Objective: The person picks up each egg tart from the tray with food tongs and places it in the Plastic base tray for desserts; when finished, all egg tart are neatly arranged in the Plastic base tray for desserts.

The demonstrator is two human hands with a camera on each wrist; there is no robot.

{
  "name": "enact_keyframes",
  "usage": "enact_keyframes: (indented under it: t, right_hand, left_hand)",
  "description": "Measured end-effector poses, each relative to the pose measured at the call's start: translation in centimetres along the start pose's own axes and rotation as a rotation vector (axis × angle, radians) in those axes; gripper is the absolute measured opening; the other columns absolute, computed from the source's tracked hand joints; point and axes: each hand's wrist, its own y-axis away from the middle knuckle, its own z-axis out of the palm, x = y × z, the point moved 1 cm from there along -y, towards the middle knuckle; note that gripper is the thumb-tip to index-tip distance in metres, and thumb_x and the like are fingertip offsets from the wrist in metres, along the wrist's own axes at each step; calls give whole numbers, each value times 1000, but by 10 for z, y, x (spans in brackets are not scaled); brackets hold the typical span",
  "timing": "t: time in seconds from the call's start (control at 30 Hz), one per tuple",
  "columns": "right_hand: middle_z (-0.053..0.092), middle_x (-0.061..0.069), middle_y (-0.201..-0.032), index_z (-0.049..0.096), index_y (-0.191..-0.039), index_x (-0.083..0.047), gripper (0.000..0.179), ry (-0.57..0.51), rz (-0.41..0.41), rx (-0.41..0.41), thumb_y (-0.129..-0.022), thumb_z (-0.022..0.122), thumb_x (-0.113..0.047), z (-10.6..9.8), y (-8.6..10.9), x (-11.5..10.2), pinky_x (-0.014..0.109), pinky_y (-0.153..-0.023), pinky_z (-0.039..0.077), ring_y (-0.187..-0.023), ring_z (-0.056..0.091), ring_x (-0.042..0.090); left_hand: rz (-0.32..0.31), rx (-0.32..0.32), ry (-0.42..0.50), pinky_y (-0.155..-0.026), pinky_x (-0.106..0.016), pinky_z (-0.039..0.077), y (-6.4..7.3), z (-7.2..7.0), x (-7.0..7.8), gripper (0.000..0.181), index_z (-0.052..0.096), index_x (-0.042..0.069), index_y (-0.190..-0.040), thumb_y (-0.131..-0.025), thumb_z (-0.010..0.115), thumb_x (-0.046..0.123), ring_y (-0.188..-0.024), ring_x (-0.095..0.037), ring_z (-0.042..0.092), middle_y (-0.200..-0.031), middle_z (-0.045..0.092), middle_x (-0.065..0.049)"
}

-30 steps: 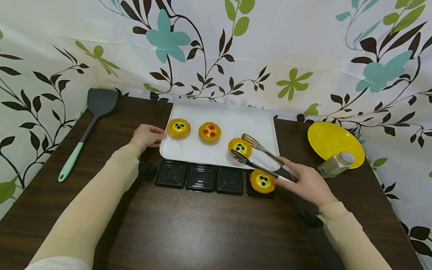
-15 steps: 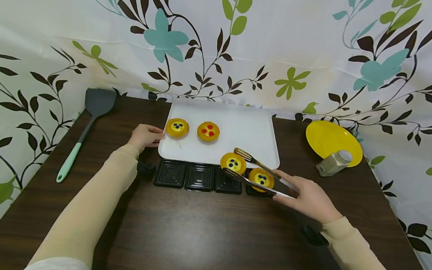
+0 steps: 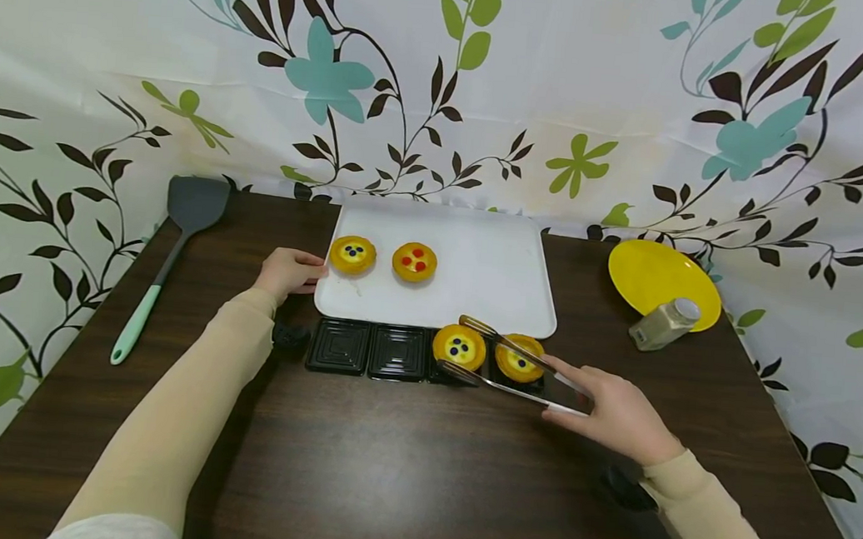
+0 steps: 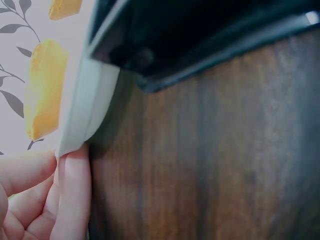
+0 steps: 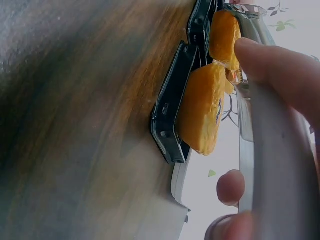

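Observation:
My left hand point(image 3: 288, 273) pinches the left edge of a white tray point(image 3: 492, 265); in the left wrist view, thumb and fingers meet at its rim. On the tray sit a tart with blue dots point(image 3: 353, 255) and one with red dots point(image 3: 414, 262). My right hand point(image 3: 613, 407) grips metal tongs point(image 3: 516, 391), their tips around a blue-dotted tart point(image 3: 459, 347) over the third small black square dish point(image 3: 439, 377). Another tart point(image 3: 518, 373) sits in the rightmost black dish point(image 5: 167, 107), with the tongs' upper arm passing across it in the head view.
Two more black dishes, the leftmost one point(image 3: 337, 346) and its neighbour point(image 3: 399, 353), hold nothing. A spatula point(image 3: 181, 248) with a mint handle lies at left. A yellow plate point(image 3: 645, 272) and a shaker jar point(image 3: 664, 325) stand at right. A patterned curtain point(image 3: 444, 95) hangs behind.
The tongs have carried the blue-dotted tart from the right of the white tray forward and slightly left to the third black dish. My left hand has stayed at the tray's edge.

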Motion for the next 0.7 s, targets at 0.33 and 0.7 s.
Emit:
enact_keyframes:
  t: [0.33, 0.7]
  right_hand:
    - [54, -7, -75, 46, -141, -29, 75, 31, -9, -6, -77, 66, -63, 3, 1, -1, 20, -51, 38, -58, 40, 5]
    - [66, -2, -94, 46, -141, -30, 77, 42, -22, 18, -77, 60, -69, 7, 2, 3, 27, -62, 50, -69, 52, 6]
  left_hand:
    - [7, -1, -3, -88, -31, 53, 1, -1, 0, 42, 51, -5, -132, -96, 56, 15, -115, -33, 56, -132, 50, -24]
    - [8, 0, -3, -87, -31, 53, 1, -1, -1, 41, 52, -4, -132, -96, 56, 15, -115, -33, 56, -132, 50, -23]
